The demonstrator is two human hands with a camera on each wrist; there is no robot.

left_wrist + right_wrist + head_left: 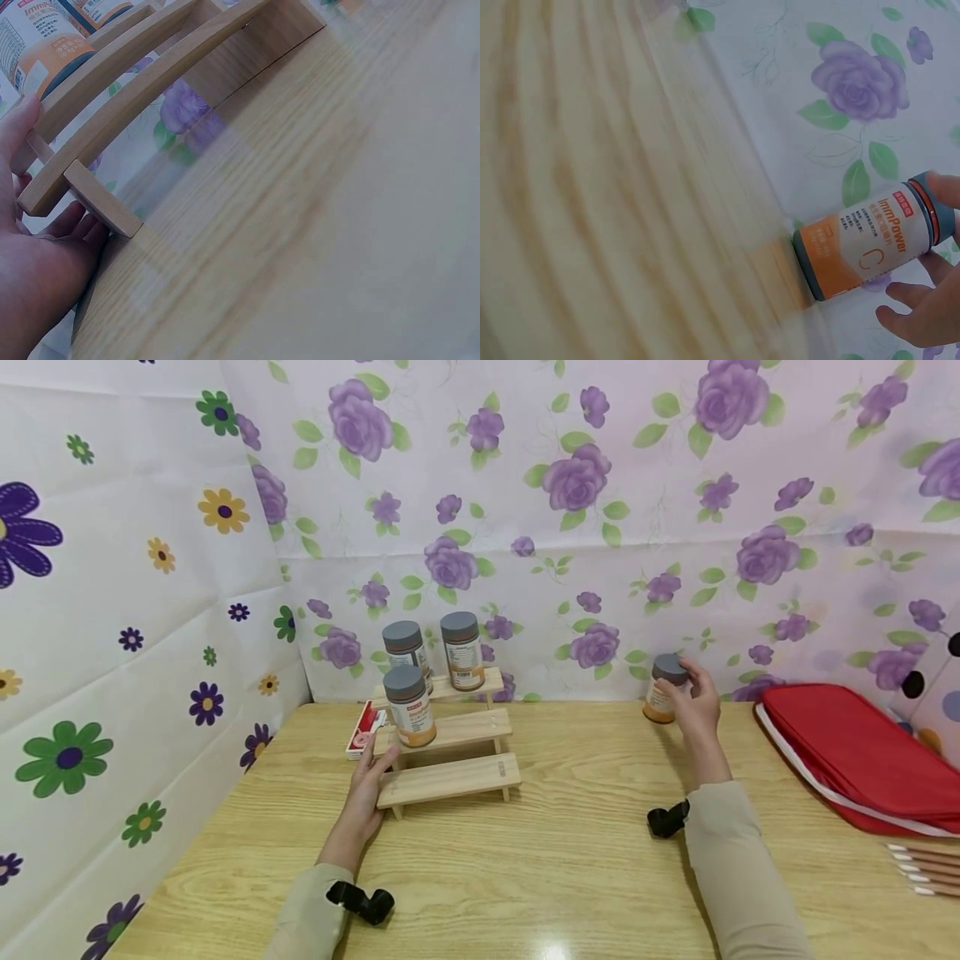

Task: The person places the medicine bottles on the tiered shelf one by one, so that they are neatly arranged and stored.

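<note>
A wooden three-step display rack [450, 779] stands on the table with three grey-lidded supplement bottles on it. One bottle [409, 706] is on the middle step; a second [407, 652] and a third [462, 652] are on the top step. My left hand [366, 793] grips the rack's left end, thumb near the middle step and fingers low by the leg [101, 199]. Far to the right, my right hand [696, 700] pinches the grey lid of another bottle [866, 244], orange and white, upright at the table's back edge. Part of that lid is hidden by the fingers.
Behind the rack's left end lies a red and white box [366, 731]. A red zippered case [862, 752] rests on the table at the right, with several white-tipped brown sticks [926, 868] in front of it. Flowered cloth [525, 527] hangs along the table's back.
</note>
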